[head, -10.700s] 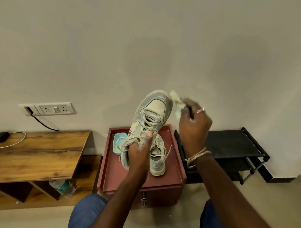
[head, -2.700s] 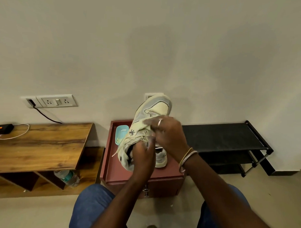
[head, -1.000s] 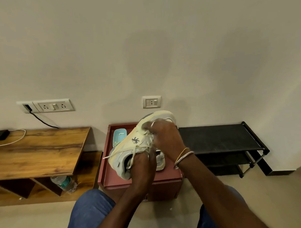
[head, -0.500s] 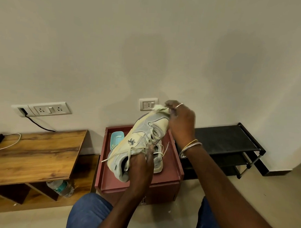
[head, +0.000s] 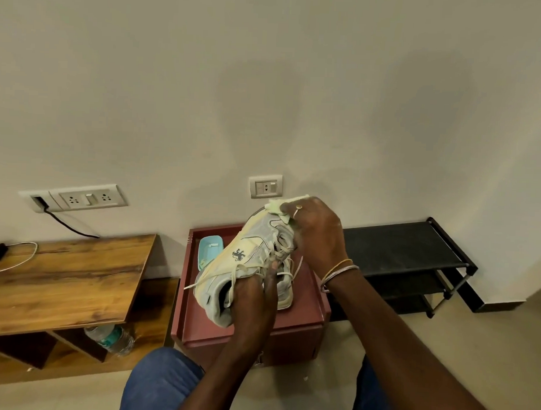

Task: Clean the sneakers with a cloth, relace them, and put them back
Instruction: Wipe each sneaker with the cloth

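A worn cream-and-grey sneaker [head: 242, 259] is held up in the air, toe pointing up and away, laces loose. My left hand [head: 253, 299] grips it at the heel and collar. My right hand [head: 317, 234] presses a pale yellow-green cloth [head: 278, 205] against the toe; most of the cloth is hidden under the fingers. The second sneaker [head: 286, 289] lies on the maroon cabinet [head: 308, 310] behind, mostly hidden by the held shoe and my hands.
A light blue dish [head: 209, 251] sits at the cabinet's back left. A black shoe rack [head: 399, 249] stands to the right, a wooden bench [head: 64, 277] to the left with a water bottle [head: 111, 339] under it. Wall sockets [head: 265, 186] are behind.
The cloth hand slid from the sneaker's laces and side up to the toe over the last second. The left hand kept its hold at the heel; the shoe tilted slightly.
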